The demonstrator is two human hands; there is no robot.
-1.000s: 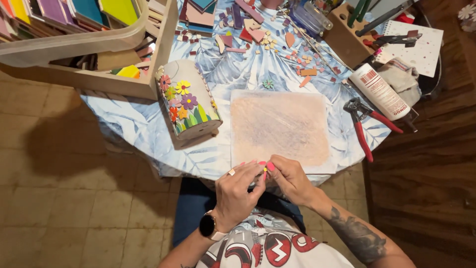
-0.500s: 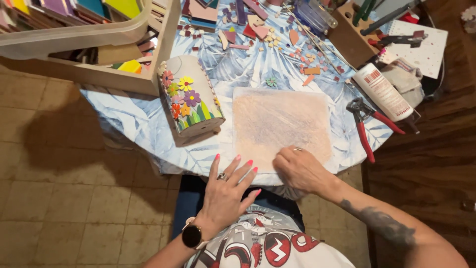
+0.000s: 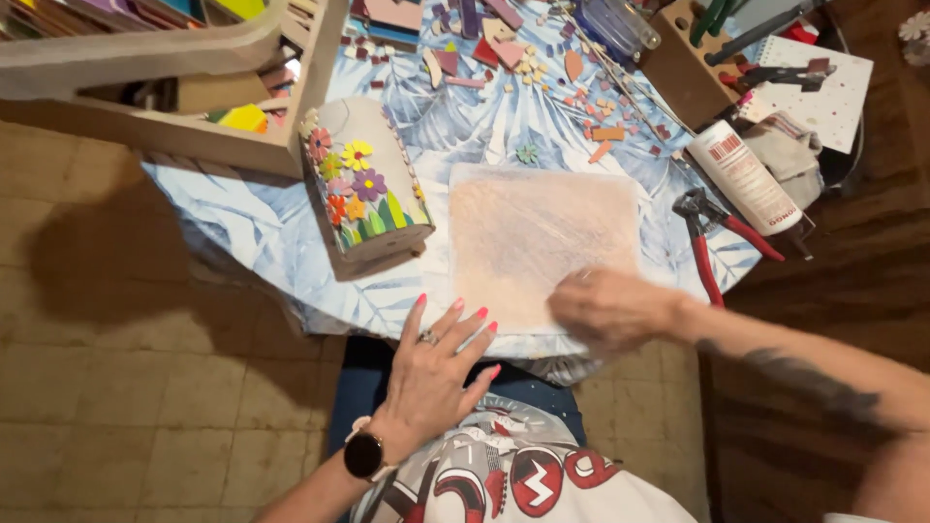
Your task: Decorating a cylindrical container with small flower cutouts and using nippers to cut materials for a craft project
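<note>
Up and to the left of the hands: wooden tray (image 3: 194, 145) full of coloured tiles (image 3: 242, 118), partly cut off at the top edge.

Just above the left hand: house (image 3: 366, 189), lying tilted on the bench (image 3: 242, 232). Front half covered with tile flowers and green leaves. Upper part bare, so likely more tiles left to stick on.

Left hand (image 3: 436, 373): flat, fingers spread wide, holding nothing. Fingertips touching the near edge of the sheet (image 3: 542, 237). Watch on the wrist.

Between and above both hands: pale pink sheet, flat on the bench, nothing stuck on it. Work on it looks barely begun.

Right hand (image 3: 610, 308): blurred, resting on the near right corner of the sheet. Fingers curled under a bit; cannot tell if pinching something small or just pressing down.

Far above the hands: lots of small tile bits (image 3: 542, 68) scattered about, not yet used.

Up and to the right of the right hand: red pliers (image 3: 712, 242), close by. White glue tube (image 3: 751, 179) just past them. Wooden tool block (image 3: 678, 68) and notebook (image 3: 823, 92) further off, cut by the top edge.

Hard to make out: what lies under the right hand, and what the far tools are.
</note>
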